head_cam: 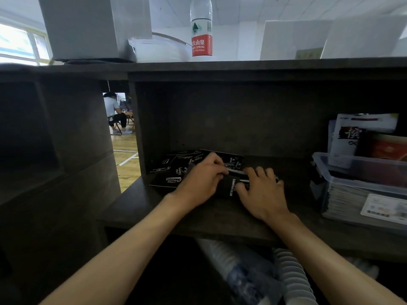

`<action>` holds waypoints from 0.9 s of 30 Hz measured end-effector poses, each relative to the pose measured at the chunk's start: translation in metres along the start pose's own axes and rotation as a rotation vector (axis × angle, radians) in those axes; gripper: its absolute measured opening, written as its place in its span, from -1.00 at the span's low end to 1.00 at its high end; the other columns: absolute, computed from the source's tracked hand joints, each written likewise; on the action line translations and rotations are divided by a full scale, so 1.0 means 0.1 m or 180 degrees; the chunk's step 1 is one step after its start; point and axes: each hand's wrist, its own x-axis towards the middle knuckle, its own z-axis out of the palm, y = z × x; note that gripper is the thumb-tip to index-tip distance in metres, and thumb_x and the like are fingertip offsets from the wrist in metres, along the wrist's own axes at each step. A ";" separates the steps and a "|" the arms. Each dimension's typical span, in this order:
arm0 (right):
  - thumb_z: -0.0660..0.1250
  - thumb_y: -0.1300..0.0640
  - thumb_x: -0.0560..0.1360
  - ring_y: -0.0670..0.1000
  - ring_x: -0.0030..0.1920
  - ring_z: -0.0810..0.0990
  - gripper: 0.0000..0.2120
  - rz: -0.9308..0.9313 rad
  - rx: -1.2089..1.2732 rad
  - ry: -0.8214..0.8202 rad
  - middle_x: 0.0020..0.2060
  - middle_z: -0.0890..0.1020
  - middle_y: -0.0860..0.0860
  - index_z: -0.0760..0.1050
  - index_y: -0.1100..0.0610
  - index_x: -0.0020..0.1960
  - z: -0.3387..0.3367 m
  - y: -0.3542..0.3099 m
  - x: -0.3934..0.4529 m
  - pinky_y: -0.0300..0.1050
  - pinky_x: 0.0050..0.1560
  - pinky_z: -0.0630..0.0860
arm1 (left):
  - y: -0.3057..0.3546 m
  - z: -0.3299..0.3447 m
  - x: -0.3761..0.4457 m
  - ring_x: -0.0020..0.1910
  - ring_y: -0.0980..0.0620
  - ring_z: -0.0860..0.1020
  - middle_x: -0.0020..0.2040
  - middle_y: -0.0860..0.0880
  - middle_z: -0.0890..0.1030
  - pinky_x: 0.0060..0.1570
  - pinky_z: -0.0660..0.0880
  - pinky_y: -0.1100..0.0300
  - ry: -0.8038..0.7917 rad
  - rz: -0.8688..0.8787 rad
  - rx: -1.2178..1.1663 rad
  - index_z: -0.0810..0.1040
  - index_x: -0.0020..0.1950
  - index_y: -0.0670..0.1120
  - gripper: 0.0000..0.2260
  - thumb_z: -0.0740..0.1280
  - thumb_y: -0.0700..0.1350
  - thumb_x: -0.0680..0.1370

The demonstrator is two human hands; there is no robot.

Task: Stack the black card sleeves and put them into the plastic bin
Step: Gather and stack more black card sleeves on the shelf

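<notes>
Both hands are down on the dark wooden shelf [132, 208], working at a loose spread of black card sleeves [169, 167] that lies toward the back left of the compartment. The left hand [201, 179] has its fingers curled round a few sleeves, pinching them against the thumb, and the right hand [261, 192] rests with fingers bent over the small pile [231, 190] between the 2 hands, apparently squaring it up; how firmly it grips cannot be told. Several sleeves are still fanned out and overlapping behind and to the left of the left hand, so the stacking looks only partly done. The plastic bin [361, 179] stands at the right end of the same shelf, well apart from the pile, open at the top, with packets standing in it and what may be a row of cards along its near wall; whether any are black sleeves is too blurred to tell. As far as the view shows, gathering the remaining sleeves and carrying the stack across to the bin are both still left. A water bottle [201, 29] stands on top of the unit.
</notes>
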 end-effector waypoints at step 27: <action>0.09 -0.26 0.57 0.07 0.26 0.38 -0.53 -0.0256 -0.0356 0.0007 0.24 0.45 -0.01 0.30 -0.07 0.39 0.00 -0.02 -0.02 0.16 0.13 0.46 | -0.11 0.08 -0.16 0.37 -0.10 0.42 0.43 -0.10 0.40 0.33 0.38 0.00 0.0159 -0.1276 0.0306 0.36 0.47 -0.01 -0.60 0.23 0.01 0.63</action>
